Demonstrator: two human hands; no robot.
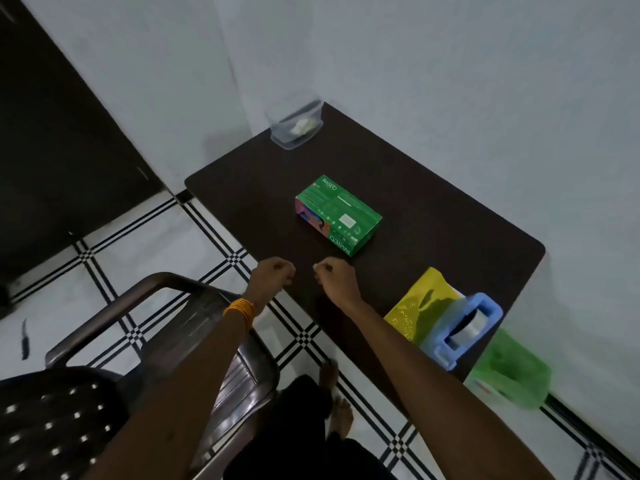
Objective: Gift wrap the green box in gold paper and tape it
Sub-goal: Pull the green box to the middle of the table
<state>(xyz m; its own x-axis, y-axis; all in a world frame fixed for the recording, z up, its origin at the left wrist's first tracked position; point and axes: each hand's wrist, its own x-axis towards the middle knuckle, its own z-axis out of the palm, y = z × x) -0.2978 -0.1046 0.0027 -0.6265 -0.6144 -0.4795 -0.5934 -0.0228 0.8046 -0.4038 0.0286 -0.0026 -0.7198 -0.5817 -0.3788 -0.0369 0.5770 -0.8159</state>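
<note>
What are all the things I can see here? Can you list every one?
table: one, dark brown, in the wall corner
green box: one, green, middle of the table
gold paper: one sheet, gold, table's near right, partly under the tape dispenser
tape dispenser: one, blue, on the gold paper
plastic bag: one, green, table's near right corner
container: one, clear, table's far corner
chair: one, dark, left of table
left hand: one, empty fist, table's near edge
right hand: one, empty fist, above table
</note>
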